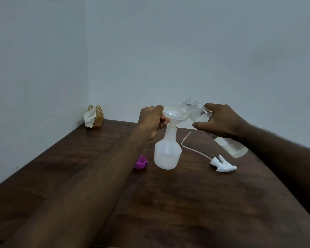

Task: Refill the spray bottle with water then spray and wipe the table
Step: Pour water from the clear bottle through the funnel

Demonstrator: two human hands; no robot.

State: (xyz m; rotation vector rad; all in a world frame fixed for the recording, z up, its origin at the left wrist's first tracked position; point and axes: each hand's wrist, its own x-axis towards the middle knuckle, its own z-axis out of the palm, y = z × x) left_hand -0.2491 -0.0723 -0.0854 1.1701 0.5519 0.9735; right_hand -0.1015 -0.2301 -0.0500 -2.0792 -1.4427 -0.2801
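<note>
A white translucent spray bottle (167, 154) stands upright mid-table with its head off and a white funnel (174, 116) seated in its neck. My left hand (153, 119) grips the funnel's left rim. My right hand (220, 121) holds a clear water bottle (199, 115) tilted steeply, its mouth over the funnel and its base (234, 149) pointing toward me at the right. Water fills the lower part of the spray bottle. The white trigger head (224, 165) with its long dip tube (190, 145) lies on the table to the right.
A purple cap (141, 161) lies just left of the spray bottle. A golden napkin holder (95, 116) with white tissue stands in the far left corner against the wall. The dark wooden table (168, 203) stretches toward me.
</note>
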